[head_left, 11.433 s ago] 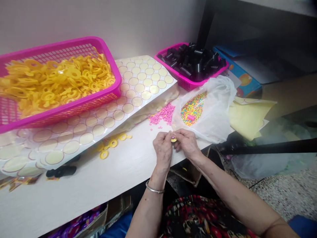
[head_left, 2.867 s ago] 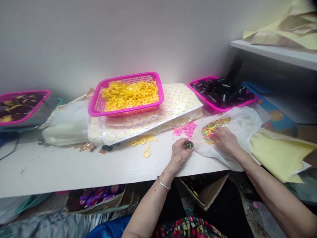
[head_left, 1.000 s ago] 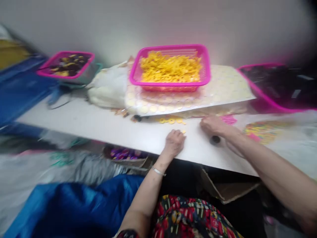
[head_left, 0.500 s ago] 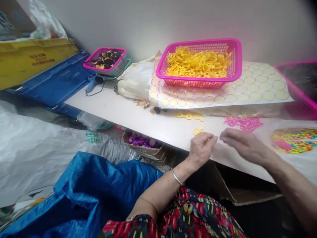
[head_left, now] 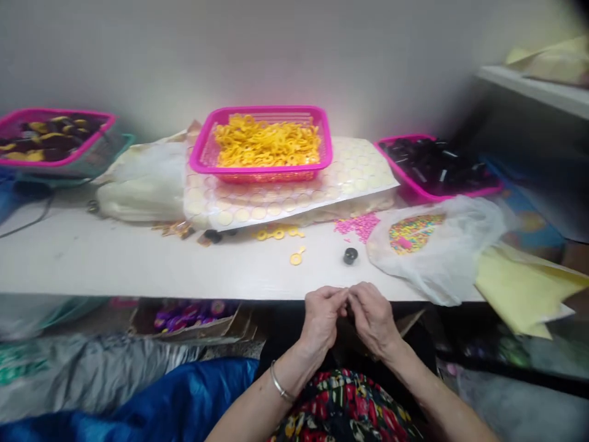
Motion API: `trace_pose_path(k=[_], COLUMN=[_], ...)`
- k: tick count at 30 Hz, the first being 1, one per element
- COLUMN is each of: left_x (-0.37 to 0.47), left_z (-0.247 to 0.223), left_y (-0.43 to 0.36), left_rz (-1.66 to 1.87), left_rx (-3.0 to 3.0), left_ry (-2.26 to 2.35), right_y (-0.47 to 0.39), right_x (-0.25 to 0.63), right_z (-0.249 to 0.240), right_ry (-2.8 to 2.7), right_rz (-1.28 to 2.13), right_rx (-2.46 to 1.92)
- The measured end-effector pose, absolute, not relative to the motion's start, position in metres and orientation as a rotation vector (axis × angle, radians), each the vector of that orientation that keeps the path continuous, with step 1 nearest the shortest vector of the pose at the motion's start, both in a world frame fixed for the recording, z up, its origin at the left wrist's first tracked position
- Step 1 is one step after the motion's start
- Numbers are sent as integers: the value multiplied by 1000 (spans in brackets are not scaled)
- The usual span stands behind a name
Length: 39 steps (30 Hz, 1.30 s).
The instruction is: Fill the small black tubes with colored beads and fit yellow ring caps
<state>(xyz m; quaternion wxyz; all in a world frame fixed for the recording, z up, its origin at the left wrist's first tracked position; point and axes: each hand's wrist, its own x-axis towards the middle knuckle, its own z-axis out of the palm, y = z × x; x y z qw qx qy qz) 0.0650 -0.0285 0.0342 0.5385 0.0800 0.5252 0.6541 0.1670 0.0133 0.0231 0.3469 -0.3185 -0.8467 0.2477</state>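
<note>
My left hand [head_left: 322, 318], with a metal bangle on its wrist, and my right hand [head_left: 373, 318] meet at the table's front edge. Both are closed in a pinch, fingertips touching; whatever they hold is hidden or too small to name. Just beyond them stands a small black round piece [head_left: 350, 256]. A yellow ring with a short handle [head_left: 296, 258] lies left of it, and several similar yellow rings [head_left: 278, 233] form a row farther back. A heap of small pink pieces [head_left: 359, 227] lies right of these, beside a clear plastic bag [head_left: 453, 258] of multicoloured bits [head_left: 414, 232].
A pink basket [head_left: 260, 174] of yellow pieces stands on sheets of round stickers [head_left: 354, 172]. Another pink basket [head_left: 399, 175] holds black pieces at right; a third basket [head_left: 87, 158] stands at left. Below the tabletop [head_left: 115, 264] is a carton [head_left: 216, 334] with purple items.
The view has swung to the right. My right hand, earlier stretched out, is now pinched against my left. The black round piece is now visible on the table.
</note>
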Motion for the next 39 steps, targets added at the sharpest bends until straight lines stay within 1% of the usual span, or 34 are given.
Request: trace_pose_path(k=[3, 8, 14, 17, 19, 21, 23, 25, 29, 33, 39], left_x=[66, 66, 67, 63, 57, 49, 44, 42, 45, 48, 48], left_z=[35, 35, 39, 36, 30, 21, 11, 5, -1, -3, -6], left_y=[-22, -14, -4, 5, 16, 29, 43, 55, 64, 61, 60], left_rz=[1537, 1482, 1477, 1479, 1503, 1494, 1396, 1258, 1142, 1164, 1176], left_rx=[207, 204, 309, 359, 463, 666, 940, 1198, 1403, 1480, 1544], left_ry=[1289, 1319, 1363, 1341, 1447, 1656, 1853, 1955, 2013, 2015, 1997], right_y=[13, 18, 32, 42, 53, 66, 80, 94, 112, 119, 123], right_x=[167, 170, 172, 171, 171, 170, 169, 167, 163, 163, 163], right_z=[23, 27, 29, 29, 29, 29, 28, 27, 27, 29, 39], right_ry=[-2163, -2211, -2289, -2283, -2244, -2217, -2233, -2297, -2478, -2639, -2816], right_rz=[592, 640, 431, 400, 406, 395, 377, 366, 278, 141, 59], right_rx=[-882, -823, -823, -820, -839, -882, -918, -927, -923, -916, -878])
